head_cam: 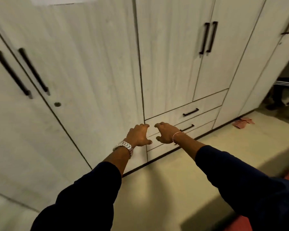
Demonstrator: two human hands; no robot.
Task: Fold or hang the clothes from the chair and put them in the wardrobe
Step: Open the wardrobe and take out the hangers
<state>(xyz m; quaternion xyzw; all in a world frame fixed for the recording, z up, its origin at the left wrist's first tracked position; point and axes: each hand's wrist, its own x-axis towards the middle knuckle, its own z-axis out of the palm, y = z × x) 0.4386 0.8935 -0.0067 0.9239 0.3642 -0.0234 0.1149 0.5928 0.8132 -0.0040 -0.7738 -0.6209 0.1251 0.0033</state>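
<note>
A white wardrobe (90,64) with black bar handles fills the view, all its doors closed. Both my arms reach out in dark sleeves toward its lower middle. My left hand (138,135), with a metal watch on the wrist, and my right hand (165,135), with a thin bracelet, hover side by side in front of the drawers (205,104). The fingers of both are loosely curled and hold nothing. At the far right edge dark clothes with white stripes (285,87) lie over what looks like a chair, mostly cut off.
Two stacked drawers with short black handles sit below the middle doors. A pinkish scrap (243,122) lies on the pale floor by the wardrobe base. A red surface (240,222) shows at the bottom right.
</note>
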